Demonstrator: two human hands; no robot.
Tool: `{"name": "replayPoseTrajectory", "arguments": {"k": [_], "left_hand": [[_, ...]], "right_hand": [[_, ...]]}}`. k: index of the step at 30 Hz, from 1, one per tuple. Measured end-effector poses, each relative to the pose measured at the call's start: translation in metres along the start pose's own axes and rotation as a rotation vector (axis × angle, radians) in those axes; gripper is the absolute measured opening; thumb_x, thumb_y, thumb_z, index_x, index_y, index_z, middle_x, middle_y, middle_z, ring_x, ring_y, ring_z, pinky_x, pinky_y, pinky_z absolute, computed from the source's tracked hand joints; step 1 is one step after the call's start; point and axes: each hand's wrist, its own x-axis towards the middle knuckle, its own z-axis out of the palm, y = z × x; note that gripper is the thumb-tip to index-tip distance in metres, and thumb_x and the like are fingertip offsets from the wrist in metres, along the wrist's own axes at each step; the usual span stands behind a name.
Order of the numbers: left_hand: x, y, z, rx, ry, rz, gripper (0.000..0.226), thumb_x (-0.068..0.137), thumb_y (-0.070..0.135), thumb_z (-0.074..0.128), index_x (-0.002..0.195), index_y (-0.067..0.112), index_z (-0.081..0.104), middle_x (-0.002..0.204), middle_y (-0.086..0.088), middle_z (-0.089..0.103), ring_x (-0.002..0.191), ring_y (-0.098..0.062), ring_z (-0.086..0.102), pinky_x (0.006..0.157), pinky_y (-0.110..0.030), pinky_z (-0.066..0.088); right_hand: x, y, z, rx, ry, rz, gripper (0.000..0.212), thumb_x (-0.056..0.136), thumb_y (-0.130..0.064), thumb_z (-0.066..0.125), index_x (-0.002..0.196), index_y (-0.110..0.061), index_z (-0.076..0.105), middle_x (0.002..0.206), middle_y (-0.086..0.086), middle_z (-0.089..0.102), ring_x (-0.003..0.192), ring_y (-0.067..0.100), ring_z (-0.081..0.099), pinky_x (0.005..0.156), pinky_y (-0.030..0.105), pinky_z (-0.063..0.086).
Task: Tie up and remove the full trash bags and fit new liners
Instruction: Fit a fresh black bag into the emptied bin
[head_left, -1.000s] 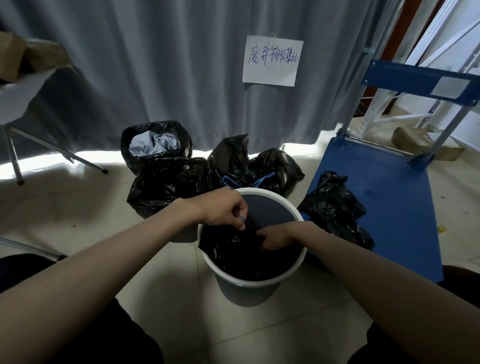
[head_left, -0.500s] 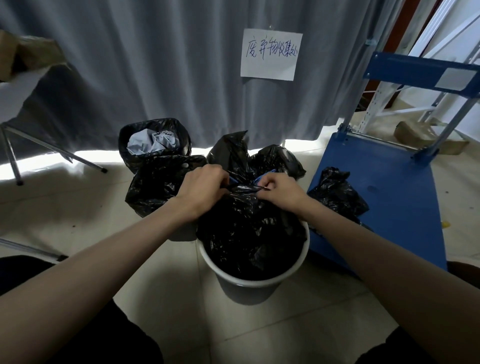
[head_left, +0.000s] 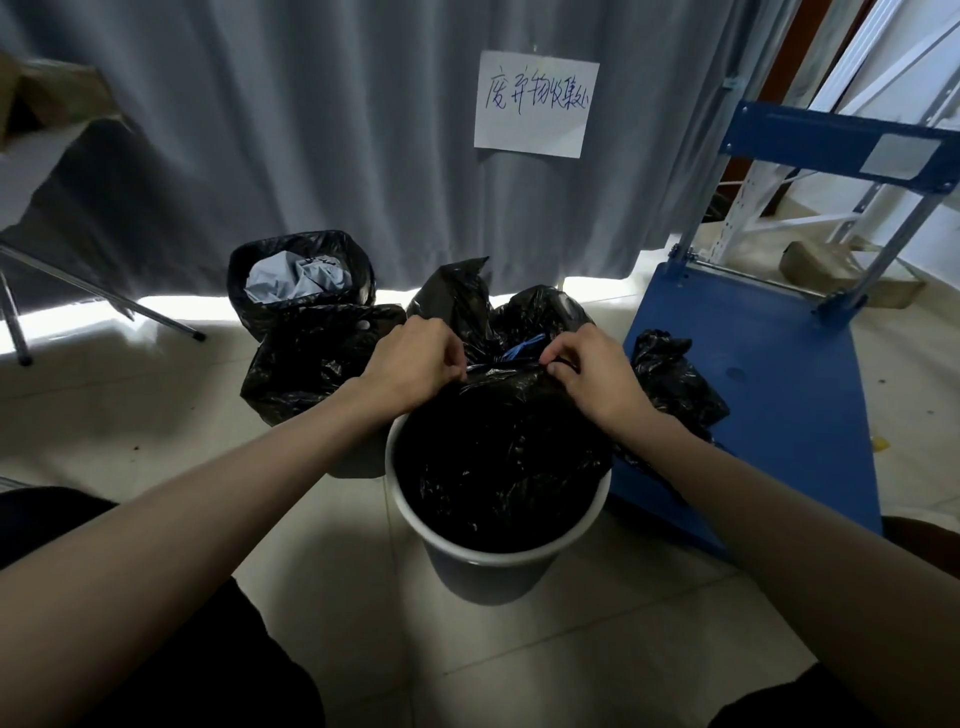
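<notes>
Hands, left (head_left: 415, 364) and right (head_left: 592, 371), pinch black bag (head_left: 498, 447) top above white bin (head_left: 483, 564).

A single head-worn camera looks forward and steeply down, close over a white bin (head_left: 498, 558) on the floor (head_left: 571, 649). It faces a grey curtain (head_left: 322, 130).

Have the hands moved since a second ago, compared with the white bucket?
Yes. Both hands, left hand and right hand, rose from inside the round white plastic bucket to above its far rim, pinching the black plastic bag.
</notes>
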Motion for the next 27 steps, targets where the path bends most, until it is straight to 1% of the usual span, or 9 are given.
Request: {"name": "replayPoseTrajectory", "arguments": {"k": [3, 5, 8, 11, 13, 16, 19, 23, 27], "left_hand": [[0.002, -0.002, 0.0, 0.074, 0.003, 0.004, 0.016, 0.079, 0.015, 0.069, 0.087, 0.028, 0.072, 0.095, -0.005, 0.069, 0.091, -0.03, 0.064, 0.078, -0.039, 0.054], [0.005, -0.004, 0.001, 0.123, 0.024, 0.01, 0.019, 0.079, 0.009, 0.065, 0.091, 0.023, 0.068, 0.097, -0.009, 0.066, 0.091, -0.034, 0.062, 0.075, -0.04, 0.052], [0.011, -0.008, 0.005, 0.175, 0.051, 0.034, 0.022, 0.077, -0.002, 0.055, 0.086, 0.018, 0.054, 0.089, -0.01, 0.059, 0.084, -0.036, 0.058, 0.063, -0.037, 0.04], [0.018, -0.007, 0.009, 0.246, 0.055, 0.119, 0.024, 0.075, -0.006, 0.051, 0.081, 0.016, 0.056, 0.091, -0.007, 0.059, 0.083, -0.033, 0.057, 0.062, -0.034, 0.033], [0.023, -0.005, 0.013, 0.321, 0.065, 0.167, 0.022, 0.08, -0.004, 0.05, 0.087, 0.013, 0.062, 0.099, -0.007, 0.061, 0.089, -0.032, 0.058, 0.065, -0.034, 0.033], [0.031, -0.005, 0.02, 0.397, 0.072, 0.177, 0.025, 0.085, -0.004, 0.049, 0.099, 0.01, 0.064, 0.105, -0.01, 0.061, 0.095, -0.033, 0.06, 0.072, -0.038, 0.042], [0.039, -0.007, 0.03, 0.486, 0.032, 0.156, 0.027, 0.087, -0.004, 0.049, 0.106, 0.009, 0.063, 0.109, -0.01, 0.061, 0.099, -0.033, 0.062, 0.076, -0.038, 0.044], [0.047, -0.013, 0.039, 0.605, -0.043, 0.105, 0.025, 0.091, 0.012, 0.053, 0.113, 0.014, 0.063, 0.12, -0.007, 0.056, 0.113, -0.028, 0.055, 0.093, -0.038, 0.038], [0.05, -0.02, 0.041, 0.652, -0.112, 0.041, 0.03, 0.092, 0.023, 0.053, 0.12, 0.016, 0.061, 0.126, -0.008, 0.051, 0.119, -0.027, 0.05, 0.1, -0.04, 0.033]], "right_hand": [[-0.001, 0.005, 0.001, -0.047, -0.005, 0.005, 0.016, 0.093, -0.007, 0.06, 0.09, -0.016, 0.072, 0.093, -0.003, 0.054, 0.084, 0.014, 0.057, 0.077, 0.03, 0.047], [-0.002, 0.008, 0.0, -0.092, 0.005, 0.029, 0.02, 0.091, -0.002, 0.058, 0.086, -0.017, 0.069, 0.092, -0.002, 0.056, 0.081, 0.017, 0.058, 0.074, 0.034, 0.05], [-0.004, 0.012, 0.001, -0.147, 0.045, 0.033, 0.029, 0.083, 0.01, 0.048, 0.078, -0.017, 0.056, 0.089, 0.001, 0.054, 0.076, 0.023, 0.055, 0.068, 0.042, 0.051], [-0.001, 0.016, 0.005, -0.202, 0.057, 0.023, 0.031, 0.082, 0.013, 0.047, 0.079, -0.016, 0.058, 0.091, 0.001, 0.052, 0.076, 0.024, 0.055, 0.068, 0.044, 0.051], [0.003, 0.018, 0.01, -0.237, 0.053, 0.029, 0.03, 0.086, 0.01, 0.051, 0.09, -0.016, 0.064, 0.098, 0.002, 0.053, 0.081, 0.025, 0.057, 0.07, 0.043, 0.052], [0.007, 0.019, 0.019, -0.286, 0.008, 0.064, 0.031, 0.091, 0.006, 0.053, 0.11, -0.014, 0.067, 0.111, 0.006, 0.052, 0.09, 0.029, 0.059, 0.073, 0.044, 0.053], [0.01, 0.02, 0.027, -0.379, -0.082, 0.088, 0.037, 0.089, 0.008, 0.053, 0.119, -0.011, 0.066, 0.117, 0.008, 0.047, 0.099, 0.03, 0.055, 0.076, 0.046, 0.054], [0.014, 0.023, 0.033, -0.448, -0.199, 0.138, 0.032, 0.09, 0.002, 0.056, 0.119, -0.008, 0.063, 0.121, 0.009, 0.041, 0.106, 0.029, 0.048, 0.078, 0.045, 0.053], [0.014, 0.032, 0.034, -0.452, -0.276, 0.196, 0.019, 0.095, -0.008, 0.053, 0.11, -0.009, 0.063, 0.12, 0.01, 0.044, 0.106, 0.031, 0.05, 0.082, 0.047, 0.05]]}}
